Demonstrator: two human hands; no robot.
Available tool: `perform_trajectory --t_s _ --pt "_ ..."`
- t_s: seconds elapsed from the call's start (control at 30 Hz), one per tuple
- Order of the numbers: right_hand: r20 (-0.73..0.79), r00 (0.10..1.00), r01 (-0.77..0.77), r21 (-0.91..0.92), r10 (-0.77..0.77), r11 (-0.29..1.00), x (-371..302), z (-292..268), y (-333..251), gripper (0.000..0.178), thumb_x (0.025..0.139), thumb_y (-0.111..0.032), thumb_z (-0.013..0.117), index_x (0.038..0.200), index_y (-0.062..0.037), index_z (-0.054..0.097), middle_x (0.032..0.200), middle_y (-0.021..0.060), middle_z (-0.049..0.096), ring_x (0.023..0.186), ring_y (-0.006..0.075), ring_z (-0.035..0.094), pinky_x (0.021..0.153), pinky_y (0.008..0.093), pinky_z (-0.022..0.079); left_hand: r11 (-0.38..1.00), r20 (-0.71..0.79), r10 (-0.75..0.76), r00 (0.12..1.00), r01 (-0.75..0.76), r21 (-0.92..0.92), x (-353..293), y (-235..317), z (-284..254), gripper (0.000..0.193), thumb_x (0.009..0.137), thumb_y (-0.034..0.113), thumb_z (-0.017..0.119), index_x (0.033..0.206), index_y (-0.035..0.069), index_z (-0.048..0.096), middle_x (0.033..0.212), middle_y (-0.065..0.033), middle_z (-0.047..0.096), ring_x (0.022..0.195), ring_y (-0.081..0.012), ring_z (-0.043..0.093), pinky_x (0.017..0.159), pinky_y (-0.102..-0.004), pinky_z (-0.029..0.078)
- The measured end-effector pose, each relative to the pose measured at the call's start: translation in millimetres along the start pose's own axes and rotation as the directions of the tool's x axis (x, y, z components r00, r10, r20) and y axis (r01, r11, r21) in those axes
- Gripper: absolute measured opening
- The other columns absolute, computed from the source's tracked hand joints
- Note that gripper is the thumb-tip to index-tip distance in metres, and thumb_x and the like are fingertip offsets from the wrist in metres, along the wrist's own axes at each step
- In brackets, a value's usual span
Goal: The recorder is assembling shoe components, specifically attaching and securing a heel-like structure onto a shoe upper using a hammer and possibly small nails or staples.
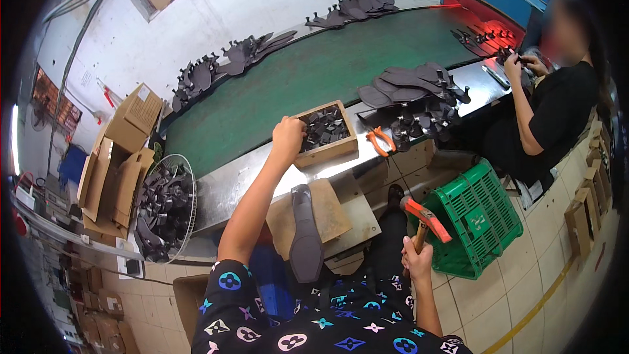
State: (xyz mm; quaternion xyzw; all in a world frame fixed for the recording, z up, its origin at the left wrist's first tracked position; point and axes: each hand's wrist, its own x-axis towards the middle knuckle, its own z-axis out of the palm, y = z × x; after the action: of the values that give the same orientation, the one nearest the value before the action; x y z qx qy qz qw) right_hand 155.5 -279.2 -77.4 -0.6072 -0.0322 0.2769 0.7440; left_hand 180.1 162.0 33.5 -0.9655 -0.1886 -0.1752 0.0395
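Note:
My left hand is at the left rim of a wooden box holding many small black pieces. Its fingers are curled at the box edge, and whatever they pinch is hidden. In my right hand is a hammer with a wooden handle and an orange-red head, raised beside my lap. A dark shoe sole lies in front of me, its wide end toward me and its narrow end over a brown sheet on a low work surface.
Orange-handled pliers lie right of the box, near stacked soles. A green conveyor belt runs behind. A wire basket of black parts stands left, a green crate right. A co-worker sits far right.

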Motion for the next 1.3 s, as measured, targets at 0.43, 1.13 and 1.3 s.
perform_trajectory --t_s 0.43,1.13,1.3 --pt "0.421 0.837 0.296 0.186 -0.349 0.937 31 97 -148 0.039 0.093 -0.015 0.069 0.127 0.0018 0.060 0.115 0.0194 0.070 0.045 0.0007 0.044 0.040 0.0163 0.034 0.644 -0.555 -0.199 0.808 -0.319 -0.695 -112 108 -143 0.019 0.070 0.001 0.083 0.087 0.007 0.077 0.082 -0.0013 0.068 0.083 -0.0146 0.057 0.070 -0.0268 0.045" --pt "0.566 0.698 0.380 0.227 -0.439 0.897 -43 180 -159 0.026 0.087 -0.012 0.076 0.104 0.0042 0.067 0.087 0.0124 0.071 0.050 0.0041 0.050 0.041 0.0174 0.038 0.463 -0.575 -0.460 0.677 -0.370 -0.805 -205 141 -168 0.012 0.083 -0.001 0.076 0.092 -0.001 0.068 0.087 -0.0100 0.062 0.065 -0.0118 0.063 0.052 -0.0221 0.049" --pt "0.613 0.759 0.250 0.035 -0.219 0.968 -23 182 -157 0.016 0.085 -0.004 0.075 0.099 0.0035 0.071 0.105 0.0097 0.070 0.070 0.0059 0.063 0.058 0.0182 0.049 0.635 -0.536 -0.279 0.796 -0.266 -0.725 -204 100 -155 0.026 0.075 0.001 0.081 0.098 0.002 0.071 0.096 -0.0096 0.066 0.086 -0.0207 0.065 0.070 -0.0305 0.052"
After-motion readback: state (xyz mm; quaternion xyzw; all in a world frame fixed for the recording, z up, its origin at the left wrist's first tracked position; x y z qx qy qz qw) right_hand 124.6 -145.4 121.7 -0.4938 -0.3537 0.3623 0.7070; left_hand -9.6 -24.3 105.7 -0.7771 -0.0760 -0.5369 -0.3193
